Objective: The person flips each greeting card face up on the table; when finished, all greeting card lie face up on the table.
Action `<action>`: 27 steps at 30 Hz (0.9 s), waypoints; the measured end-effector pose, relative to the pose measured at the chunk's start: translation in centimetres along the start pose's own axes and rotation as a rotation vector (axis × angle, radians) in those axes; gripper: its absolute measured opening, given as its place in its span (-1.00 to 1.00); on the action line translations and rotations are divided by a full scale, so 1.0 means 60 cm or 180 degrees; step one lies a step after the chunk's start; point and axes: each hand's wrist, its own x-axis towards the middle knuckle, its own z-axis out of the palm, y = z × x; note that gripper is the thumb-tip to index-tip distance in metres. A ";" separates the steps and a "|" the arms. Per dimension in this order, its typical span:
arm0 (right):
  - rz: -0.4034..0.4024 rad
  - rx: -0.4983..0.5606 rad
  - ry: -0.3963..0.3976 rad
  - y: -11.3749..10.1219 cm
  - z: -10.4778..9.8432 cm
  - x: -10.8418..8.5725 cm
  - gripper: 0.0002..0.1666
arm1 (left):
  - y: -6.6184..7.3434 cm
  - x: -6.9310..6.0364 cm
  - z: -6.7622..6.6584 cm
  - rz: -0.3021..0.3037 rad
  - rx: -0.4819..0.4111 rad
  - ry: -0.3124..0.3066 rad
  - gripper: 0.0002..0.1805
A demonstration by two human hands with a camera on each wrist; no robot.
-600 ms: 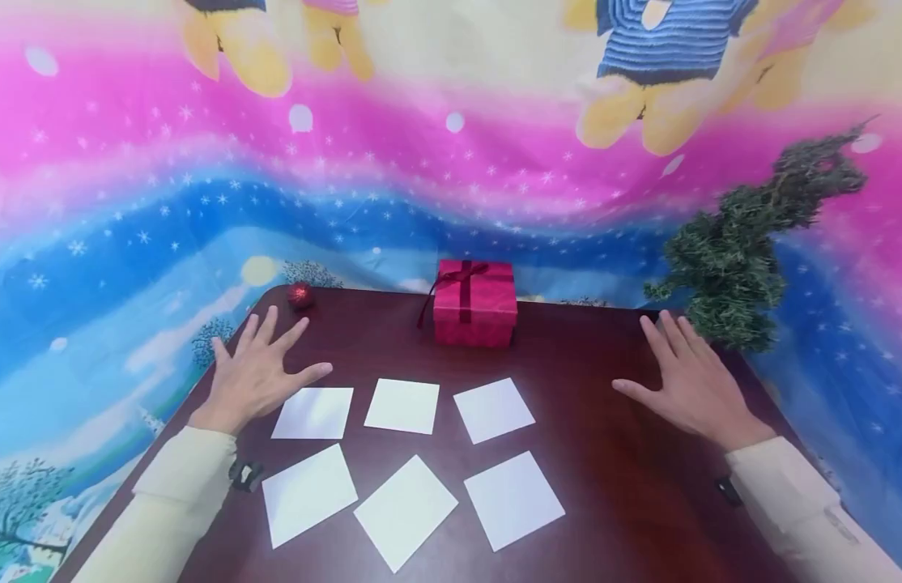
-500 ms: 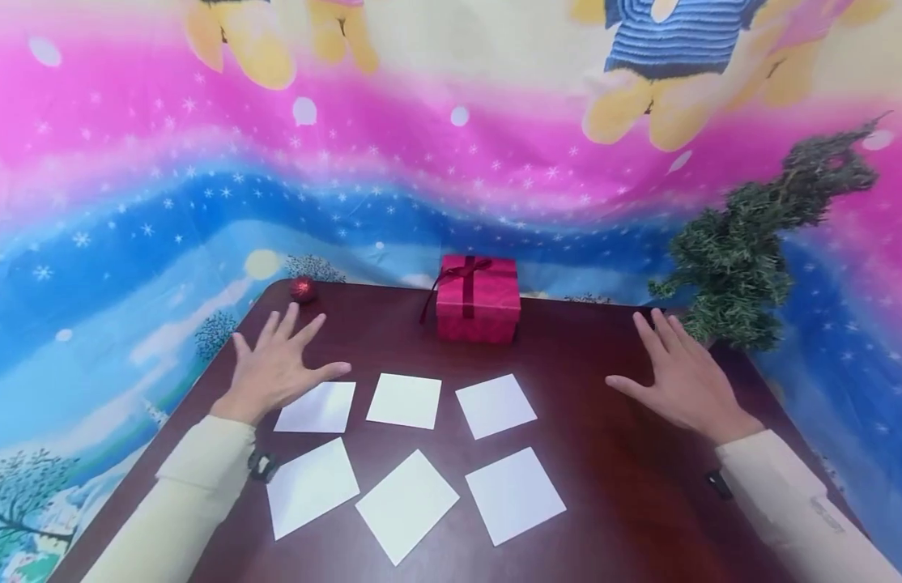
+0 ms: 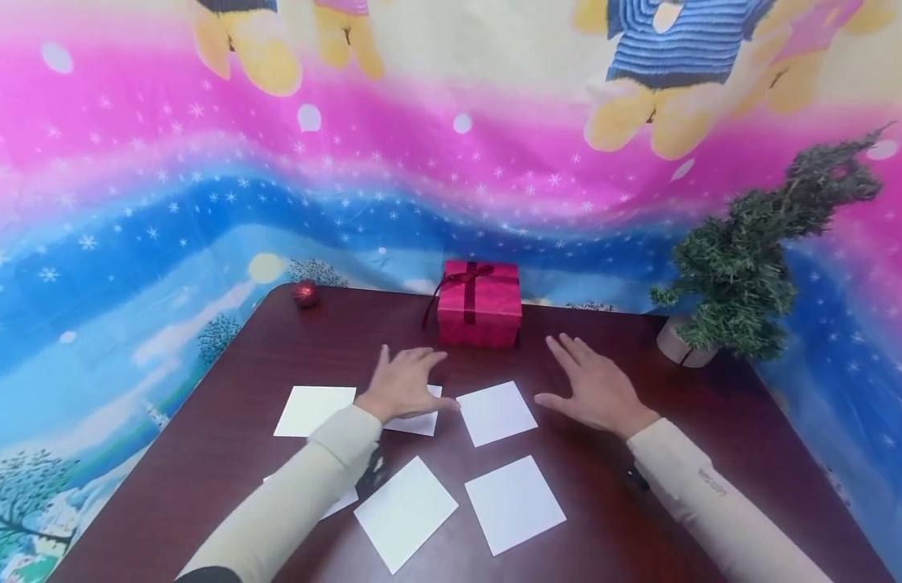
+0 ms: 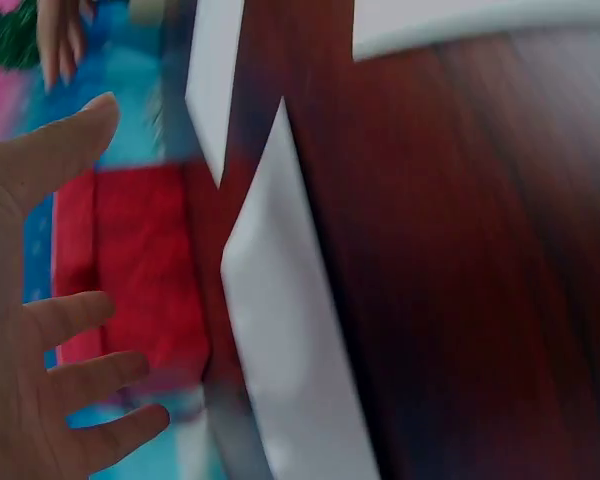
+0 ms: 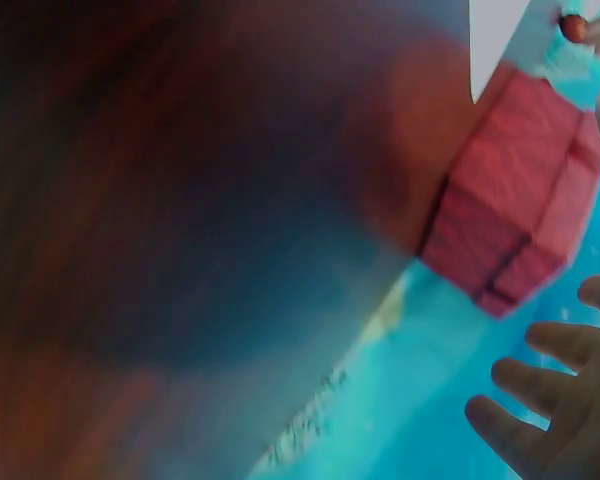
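Note:
My left hand [image 3: 406, 385], its fingers spread, hovers over the back-row middle white card [image 3: 416, 424] and covers part of it. Its thumb tip is near the back-right white card [image 3: 498, 413]. On the other side, my right hand [image 3: 598, 390] hovers over bare table right of that card, fingers apart and holding nothing. A red gift box [image 3: 480, 316] with a dark ribbon bow stands just beyond both hands. In the left wrist view, the box [image 4: 150, 270] shows behind spread fingers; in the right wrist view, the box [image 5: 520, 190] is beside the fingertips.
More white cards lie in two rows, including a front middle card [image 3: 406, 513] and a front right card [image 3: 515, 504]. A red ornament ball [image 3: 305, 294] sits at the back left of the dark table [image 3: 611, 518]. A small potted fir tree [image 3: 735, 283] leans at the back right.
Both hands have moved inward from the table's sides toward the middle. The left hand and sleeve now cover parts of cards; the tree's pot has come into sight. The cards stay put.

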 end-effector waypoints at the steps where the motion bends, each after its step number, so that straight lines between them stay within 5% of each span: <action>1: -0.0034 -0.0006 -0.0011 -0.005 0.008 0.004 0.23 | 0.012 0.006 0.005 0.0051 0.0012 -0.0031 0.07; 6: -0.0128 -0.0056 -0.0201 -0.029 0.037 0.025 0.17 | 0.061 0.039 0.027 0.0256 0.0252 -0.0165 0.04; 11: -0.0223 -0.0044 -0.0414 -0.049 0.053 0.042 0.12 | 0.088 0.065 0.044 0.0356 0.0539 -0.0331 0.03; 17: -0.0393 -0.0183 -0.0649 -0.065 0.065 0.060 0.12 | 0.090 0.074 0.054 0.0383 0.0678 -0.0390 0.08; 27: -0.0425 -0.0325 -0.0669 -0.066 0.065 0.077 0.01 | 0.091 0.092 0.046 0.0480 0.0640 -0.0378 -0.05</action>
